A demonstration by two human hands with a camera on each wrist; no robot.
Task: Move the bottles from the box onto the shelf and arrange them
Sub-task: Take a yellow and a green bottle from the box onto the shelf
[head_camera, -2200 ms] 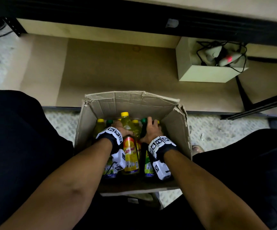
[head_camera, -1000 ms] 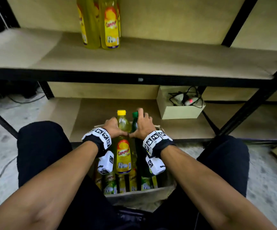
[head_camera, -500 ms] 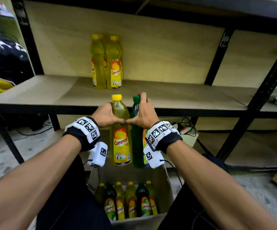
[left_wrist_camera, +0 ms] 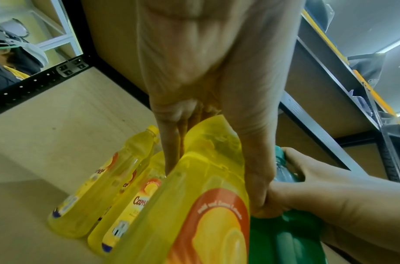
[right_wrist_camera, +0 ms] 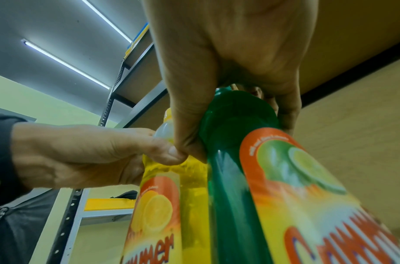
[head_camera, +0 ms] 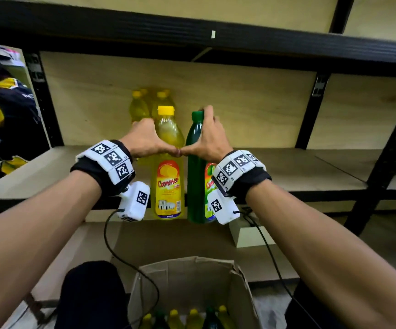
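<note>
Fingers (head_camera: 142, 125) curl round yellow bottle (head_camera: 168, 162) and green bottle (head_camera: 195, 167).

You hold a yellow bottle (head_camera: 169, 167) upright by its shoulder; yellow cap, orange-and-yellow "Cammer" label facing you. At its 3 o'clock, just beside it, stands the green bottle (head_camera: 195, 172), upright, green cap, lime-print label. Both hang in front of the shelf (head_camera: 287, 169) edge. At 12 o'clock, the shelf bottles (head_camera: 142, 108), yellow, stand upright against the back panel. At 6 o'clock, the cardboard box (head_camera: 187, 279) sits open, yellow and green caps showing inside.
</note>
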